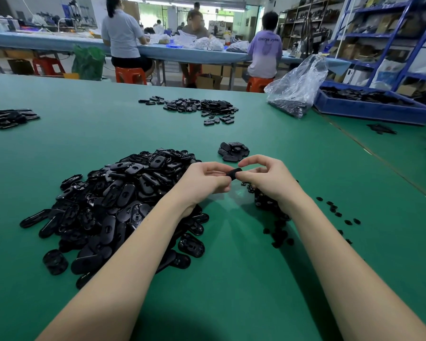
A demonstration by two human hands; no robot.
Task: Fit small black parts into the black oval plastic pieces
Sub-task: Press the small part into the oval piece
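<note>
1 black oval piece [234, 174] is held above the green tabletop [231, 279], caught between both hands just in front of the person. It is pinched at its left end by the curled fingers of the left hand [207, 179] and at its right end by the thumb and fingers of the right hand [266, 179], so each grip is closed on the same piece. Its long axis appears to run roughly left to right, from one hand to the other, tilted slightly up toward the right. Whether a small black part is already seated in it cannot be told, since the fingers cover most of it.

The loose small black parts [276, 212] are heaped and scattered directly under and just behind the right hand, so that hand is judged the nearer for picking 1 up. The large pile of oval pieces [113, 205] lies beside and under the left forearm. A small stack of ovals [233, 151] sits just beyond the hands, possibly finished ones. Farther off, another spread of black pieces [199, 107], a clear plastic bag [298, 87] and a blue tray [369, 107] are seen.
</note>
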